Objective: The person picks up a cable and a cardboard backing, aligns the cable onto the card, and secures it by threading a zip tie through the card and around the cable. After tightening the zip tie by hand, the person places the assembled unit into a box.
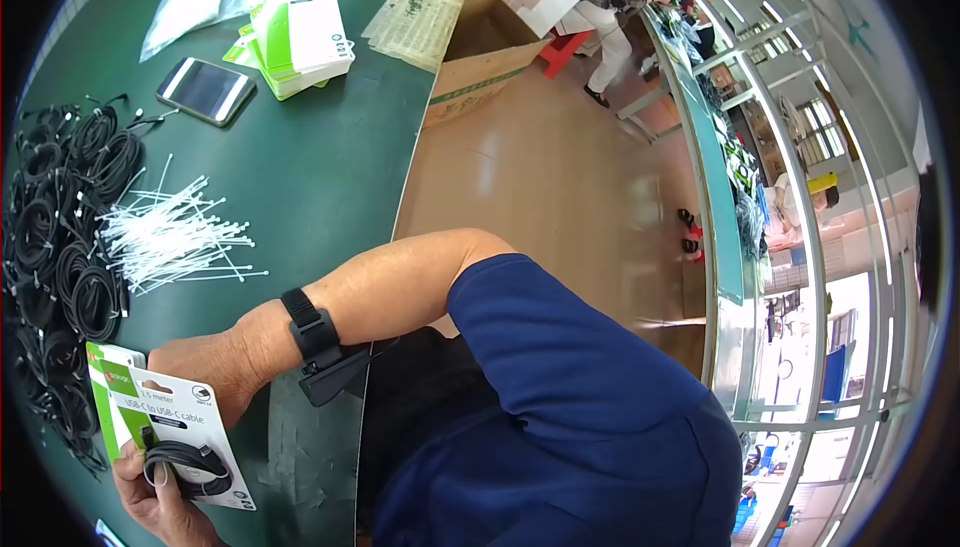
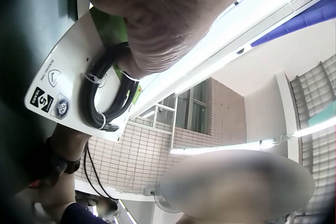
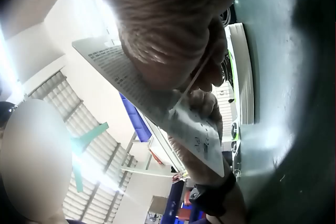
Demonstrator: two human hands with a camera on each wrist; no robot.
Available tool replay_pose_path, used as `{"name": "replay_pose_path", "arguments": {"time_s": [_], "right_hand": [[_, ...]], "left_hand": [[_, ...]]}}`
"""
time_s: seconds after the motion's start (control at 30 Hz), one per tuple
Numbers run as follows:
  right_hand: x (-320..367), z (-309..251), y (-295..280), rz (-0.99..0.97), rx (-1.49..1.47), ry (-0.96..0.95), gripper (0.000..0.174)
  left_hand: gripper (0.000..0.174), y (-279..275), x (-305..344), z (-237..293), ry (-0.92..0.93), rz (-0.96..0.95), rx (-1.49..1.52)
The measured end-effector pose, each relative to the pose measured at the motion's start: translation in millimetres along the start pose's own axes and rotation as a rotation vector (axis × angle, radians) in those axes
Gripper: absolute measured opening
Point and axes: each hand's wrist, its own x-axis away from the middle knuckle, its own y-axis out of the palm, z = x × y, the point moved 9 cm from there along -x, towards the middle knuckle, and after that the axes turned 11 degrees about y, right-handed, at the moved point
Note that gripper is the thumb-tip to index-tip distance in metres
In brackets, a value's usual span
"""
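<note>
Head view pretty bright, daylight blown out far right (image 1: pixel 840 337), rows of tube lights there too. Glare streaks on phone (image 1: pixel 208 91), soft sheen on floor (image 1: pixel 490 177). Card (image 1: pixel 200 427) print mostly readable. Heavy fisheye bend, black corners. Both wrist views rougher: strong backlight, right hand (image 3: pixel 163 35) shaded and soft up close, tubes flaring, smeary oval blur near bottom of left one, left side of right one. Hazy glare on tabletop (image 3: pixel 270 134).

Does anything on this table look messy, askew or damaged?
Just mildly untidy, I'd say: the white ties lie splayed in a loose heap, some reaching the black cables, and the card stack is uneven, with green corners jutting out. I see no clear damage.
</note>
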Motion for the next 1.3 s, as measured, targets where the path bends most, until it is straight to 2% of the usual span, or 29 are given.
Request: {"name": "replay_pose_path", "arguments": {"time_s": [0.1, 0.2, 0.3, 0.4, 0.47, 0.57, 0.63, 0.67, 0.7, 0.8, 0.9, 0.97, 1.03, 1.1, 1.17, 1.3], "right_hand": [[1.7, -6.0, -6.5, 0.036, 0.092, -0.033, 0.03], [1.2, -4.5, -6.7, -0.03, 0.29, 0.047, 0.027], [0.6, 7.3, -3.6, -0.017, 0.343, 0.087, 0.024], [-8.0, 25.2, -0.7, 0.022, 0.416, 0.136, 0.021], [-13.5, 36.8, -3.4, 0.081, 0.497, 0.19, 0.019], [-16.8, 15.7, -13.3, 0.097, 0.573, 0.1, 0.015], [-15.5, 10.9, -13.8, 0.105, 0.609, 0.057, 0.013], [-16.3, 12.1, -14.6, 0.131, 0.52, 0.048, 0.012], [-17.5, 13.6, -15.8, 0.157, 0.432, 0.04, 0.011], [-15.8, 11.4, -19.2, 0.188, 0.319, 0.033, 0.011], [-14.1, 8.7, -20.2, 0.189, 0.248, 0.029, 0.012], [-12.3, 7.4, -20.2, 0.251, 0.292, -0.064, 0.013], [-9.4, 1.9, -22.3, 0.23, 0.354, -0.022, 0.014], [-9.4, 4.3, -17.4, 0.108, 0.467, 0.084, 0.013], [-7.3, 7.7, -18.4, 0.095, 0.355, 0.066, 0.01], [-8.2, 7.5, -22.2, -0.038, 0.209, 0.161, 0.013]], "left_hand": [[0.018, 8.2, 0.6, 0.3, 0.008, -0.009, -0.023], [0.019, 11.7, 0.2, -4.7, -0.003, -0.018, -0.002], [0.022, 13.1, 1.9, -10.4, -0.033, -0.024, 0.059], [0.031, 43.6, 5.2, 32.3, 0.03, -0.033, -0.114], [0.033, 43.6, 6.3, 29.1, 0.046, -0.057, -0.139], [0.036, 49.0, 3.9, 35.7, 0.073, -0.094, -0.201], [0.04, 54.9, 2.8, 56.3, 0.192, -0.252, -0.499], [0.043, 61.6, 2.5, 66.2, 0.251, -0.33, -0.65], [0.043, 62.9, 0.7, 71.3, 0.252, -0.332, -0.65], [0.046, 90.8, 7.2, 92.3, 0.501, -0.551, -0.894], [0.045, 103.4, 7.0, 98.0, 0.454, -0.524, -0.825], [0.045, 106.8, 7.2, 96.1, 0.394, -0.486, -0.837], [0.031, 105.2, 9.5, 99.8, 0.394, -0.37, -0.757], [0.036, 106.9, 6.1, 105.0, 0.328, -0.351, -0.743], [0.034, 105.0, 3.3, 104.5, 0.354, -0.32, -0.706], [0.026, 104.7, -0.4, 102.9, 0.437, -0.333, -0.761]]}}
